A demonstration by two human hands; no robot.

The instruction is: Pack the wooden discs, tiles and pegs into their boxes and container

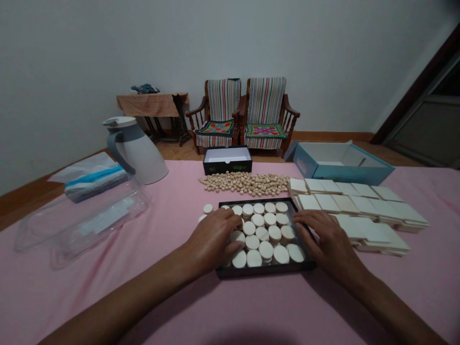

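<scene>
Round white wooden discs (262, 234) lie in rough rows inside a shallow black box (266, 271) in front of me. My left hand (217, 237) reaches over the box's left side, thumb and fingers apart on the discs there; part of that row is hidden beneath it. At the right side, my right hand (325, 235) grips the rim, its fingertips along the top edge. A loose disc (208, 209) lies outside the box, just beyond my left hand, with another partly hidden near it.
Behind the box spreads a pile of small wooden beads (247, 183), before an open black box (227, 160). Stacked white square tiles (345, 203) and a blue box (341, 163) are at right. Clear plastic packaging (104, 220), a tissue pack (95, 182) and a jug (138, 153) stand left.
</scene>
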